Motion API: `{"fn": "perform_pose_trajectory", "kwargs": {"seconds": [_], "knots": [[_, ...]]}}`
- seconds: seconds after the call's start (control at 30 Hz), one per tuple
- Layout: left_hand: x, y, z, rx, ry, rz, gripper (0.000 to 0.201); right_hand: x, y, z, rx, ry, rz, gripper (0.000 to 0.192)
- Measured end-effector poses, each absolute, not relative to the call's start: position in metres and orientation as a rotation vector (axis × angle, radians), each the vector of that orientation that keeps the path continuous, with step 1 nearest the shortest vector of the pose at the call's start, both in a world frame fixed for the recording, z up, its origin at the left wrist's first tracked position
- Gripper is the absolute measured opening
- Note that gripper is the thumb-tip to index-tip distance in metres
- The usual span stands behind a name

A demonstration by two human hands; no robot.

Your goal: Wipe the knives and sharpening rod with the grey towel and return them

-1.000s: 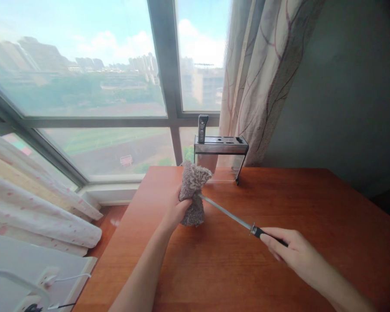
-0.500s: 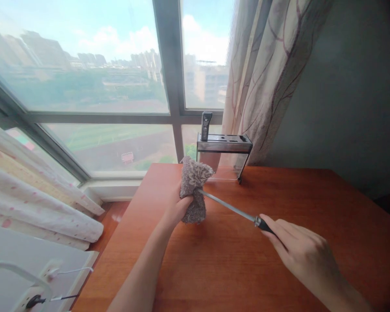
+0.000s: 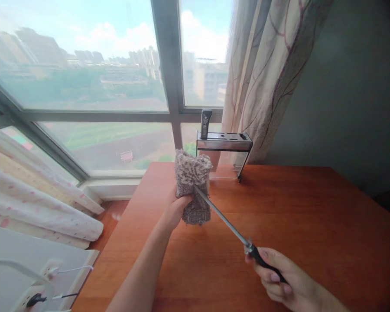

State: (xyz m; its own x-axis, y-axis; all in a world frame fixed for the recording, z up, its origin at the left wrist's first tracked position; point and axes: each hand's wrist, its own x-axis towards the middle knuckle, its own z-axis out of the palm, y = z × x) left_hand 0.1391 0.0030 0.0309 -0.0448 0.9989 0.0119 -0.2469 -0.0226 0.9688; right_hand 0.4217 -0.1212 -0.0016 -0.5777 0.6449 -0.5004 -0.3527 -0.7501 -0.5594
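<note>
A honing steel (image 3: 222, 217) with a black handle and a thin grey rod slants up and left over the table. My right hand (image 3: 281, 277) is closed round its handle. The rod's far end meets a fuzzy grey-brown cloth (image 3: 193, 173), where its tip is hidden. My left hand (image 3: 178, 210) grips this cloth from the left, thumb across its front; the other fingers are hidden behind it. Beyond the cloth stands a clear-sided knife block (image 3: 224, 143) with a slotted metal top. One dark-handled knife (image 3: 206, 124) sits upright in its left slot.
The reddish-brown wooden table (image 3: 312, 216) lies under both hands. Behind it are a large window (image 3: 94, 78) and a patterned curtain (image 3: 263, 65). At the left hangs another curtain (image 3: 42, 195), above a wall socket (image 3: 32, 299) with a black plug and cords.
My right hand has moved down and toward me and turned palm up, so the honing steel slants more steeply. The cloth is spread flatter and more upright in my left hand.
</note>
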Motion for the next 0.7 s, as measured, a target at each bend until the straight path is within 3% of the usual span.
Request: {"fn": "perform_pose_trajectory", "kwargs": {"seconds": [0.3,0.57,0.7], "knots": [[0.146,0.0,0.048,0.453,0.908,1.23,0.035,0.401,-0.122,-0.002,-0.87,-0.702,2.093,0.036],[0.154,-0.005,0.036,0.58,0.854,1.129,0.045,0.388,-0.104,-0.002,-1.262,-1.028,1.746,0.042],[0.165,-0.012,0.031,0.667,0.751,1.028,0.046,0.382,-0.088,0.0,-1.381,-1.218,1.413,0.047]]}}
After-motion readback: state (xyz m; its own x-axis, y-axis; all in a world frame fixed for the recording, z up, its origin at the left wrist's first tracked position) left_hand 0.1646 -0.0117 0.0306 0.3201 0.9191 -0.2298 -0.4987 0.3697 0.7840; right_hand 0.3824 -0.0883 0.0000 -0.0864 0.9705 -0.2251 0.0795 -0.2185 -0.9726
